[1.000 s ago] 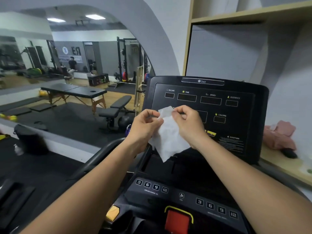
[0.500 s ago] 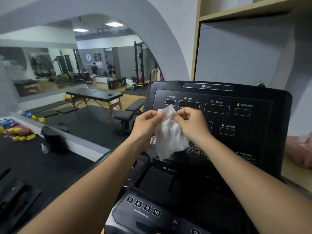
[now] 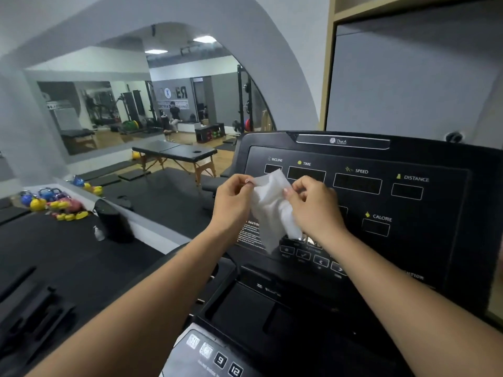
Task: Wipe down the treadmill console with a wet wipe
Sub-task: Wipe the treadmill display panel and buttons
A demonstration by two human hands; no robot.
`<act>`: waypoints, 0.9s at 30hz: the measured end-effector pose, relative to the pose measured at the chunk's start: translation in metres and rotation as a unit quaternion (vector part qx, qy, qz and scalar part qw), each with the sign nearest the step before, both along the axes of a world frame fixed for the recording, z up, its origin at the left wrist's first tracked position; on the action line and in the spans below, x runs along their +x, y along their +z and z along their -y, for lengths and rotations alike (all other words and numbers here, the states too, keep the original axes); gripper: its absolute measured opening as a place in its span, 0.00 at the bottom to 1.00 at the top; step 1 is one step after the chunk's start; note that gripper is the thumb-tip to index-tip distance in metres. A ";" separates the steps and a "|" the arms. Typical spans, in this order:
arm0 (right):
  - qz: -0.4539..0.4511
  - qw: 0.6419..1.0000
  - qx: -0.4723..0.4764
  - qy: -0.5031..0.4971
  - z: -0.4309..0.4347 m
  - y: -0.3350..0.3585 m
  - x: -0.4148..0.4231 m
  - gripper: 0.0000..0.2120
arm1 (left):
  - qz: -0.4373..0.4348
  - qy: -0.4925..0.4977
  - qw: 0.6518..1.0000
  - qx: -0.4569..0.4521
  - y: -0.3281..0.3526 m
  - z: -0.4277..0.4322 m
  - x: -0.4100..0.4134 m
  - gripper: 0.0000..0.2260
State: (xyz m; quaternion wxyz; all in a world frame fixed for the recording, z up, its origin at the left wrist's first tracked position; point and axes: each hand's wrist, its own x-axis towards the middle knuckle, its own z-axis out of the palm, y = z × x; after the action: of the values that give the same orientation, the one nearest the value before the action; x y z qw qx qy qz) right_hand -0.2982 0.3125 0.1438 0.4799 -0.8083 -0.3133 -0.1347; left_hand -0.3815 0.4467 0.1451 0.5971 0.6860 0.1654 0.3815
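Observation:
A white wet wipe (image 3: 269, 210) hangs in the air in front of the black treadmill console (image 3: 408, 208). My left hand (image 3: 234, 202) pinches its upper left edge. My right hand (image 3: 313, 205) pinches its right side. The wipe is partly unfolded and droops down between both hands, covering part of the console's left display area. The console panel shows dark windows labelled incline, time, speed, distance and calorie. I cannot tell whether the wipe touches the panel.
Below the panel sit a black tray recess (image 3: 245, 311) and a strip of number buttons (image 3: 217, 357). A wooden shelf frame (image 3: 326, 63) rises behind the console. To the left lie a black bag (image 3: 114, 221), coloured kettlebells (image 3: 51, 202) and a massage table (image 3: 177, 153).
The view has tilted up and left, so the console sits lower and farther right. Both hands keep hold of the wipe and have spread it a little wider.

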 end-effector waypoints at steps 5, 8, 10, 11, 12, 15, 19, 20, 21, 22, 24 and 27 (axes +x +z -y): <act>0.040 0.998 -0.031 -0.038 -0.004 0.007 0.006 0.10 | 0.005 0.096 0.995 0.030 -0.003 -0.015 0.007 0.09; -0.079 0.996 0.049 0.005 -0.018 0.013 0.001 0.11 | 0.000 0.146 0.989 0.037 -0.004 -0.021 0.012 0.07; -0.152 0.979 0.130 0.020 -0.029 0.016 -0.004 0.09 | -0.004 0.148 0.988 0.041 -0.007 -0.025 0.017 0.07; -0.123 0.982 0.141 0.009 -0.035 0.015 -0.002 0.08 | -0.009 0.146 0.988 0.047 -0.008 -0.027 0.020 0.07; -0.055 0.991 0.121 -0.002 -0.039 0.012 0.000 0.07 | -0.017 0.139 0.988 0.061 -0.009 -0.030 0.022 0.07; 0.130 0.988 -0.071 0.029 -0.048 -0.003 0.000 0.13 | -0.094 0.136 0.967 0.195 -0.019 -0.039 0.030 0.07; 0.323 0.904 -0.278 0.029 -0.055 -0.026 0.000 0.12 | 0.000 0.161 0.832 0.532 -0.049 -0.053 0.040 0.13; 0.339 0.894 -0.293 0.018 -0.053 -0.029 0.003 0.11 | 0.036 0.124 0.810 0.573 -0.056 -0.055 0.041 0.12; 0.348 0.885 -0.308 0.012 -0.052 -0.031 0.006 0.13 | 0.056 0.076 0.806 0.585 -0.062 -0.058 0.043 0.12; 0.352 0.878 -0.326 0.012 -0.050 -0.031 0.008 0.15 | 0.061 0.029 0.812 0.580 -0.069 -0.062 0.045 0.14; 0.345 0.871 -0.351 0.012 -0.048 -0.029 0.015 0.18 | 0.045 -0.009 0.817 0.575 -0.074 -0.068 0.047 0.20; 0.358 0.852 -0.381 -0.004 -0.055 -0.011 0.030 0.17 | -0.007 -0.001 0.796 0.605 -0.062 -0.080 0.061 0.21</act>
State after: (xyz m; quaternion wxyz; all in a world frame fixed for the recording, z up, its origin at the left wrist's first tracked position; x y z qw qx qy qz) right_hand -0.2682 0.3680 0.1325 -0.0117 -0.8249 -0.4873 -0.2863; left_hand -0.3206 0.5269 0.0835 0.0593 0.9104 -0.0961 0.3980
